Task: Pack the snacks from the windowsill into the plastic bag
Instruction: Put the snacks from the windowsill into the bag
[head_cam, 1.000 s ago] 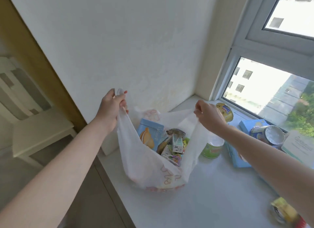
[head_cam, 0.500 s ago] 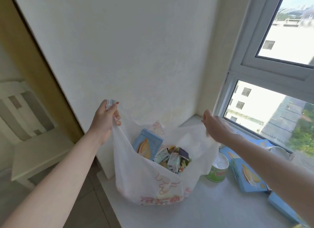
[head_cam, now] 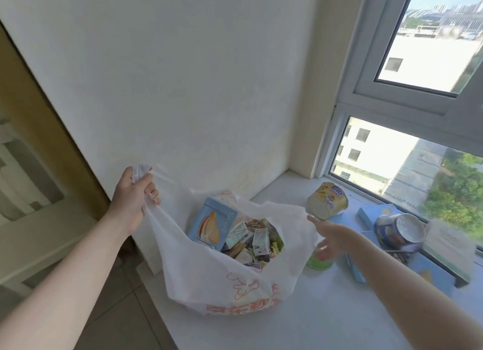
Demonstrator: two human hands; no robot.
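Observation:
A white plastic bag (head_cam: 198, 276) with orange print stands on the windowsill (head_cam: 326, 321), its mouth open. Inside lie a blue sandwich-cookie box (head_cam: 213, 225) and several small cartons (head_cam: 258, 241). My left hand (head_cam: 134, 195) grips the bag's left handle and holds it up. My right hand (head_cam: 330, 238) is blurred, fingers spread, just right of the bag's rim and over a green cup (head_cam: 320, 262); it holds nothing. A yellow cup (head_cam: 328, 202) lies tipped beyond that hand.
Blue boxes (head_cam: 376, 213) and a blue-and-white cup on its side (head_cam: 400, 230) lie by the window. A framed card (head_cam: 449, 247) leans at the glass. The white wall stands behind the bag. The sill's left edge drops to a tiled floor (head_cam: 115, 323).
My right hand has let go of the bag's right handle and moved right and down toward the green cup. The bag's right side has slumped. My left hand keeps its handle raised.

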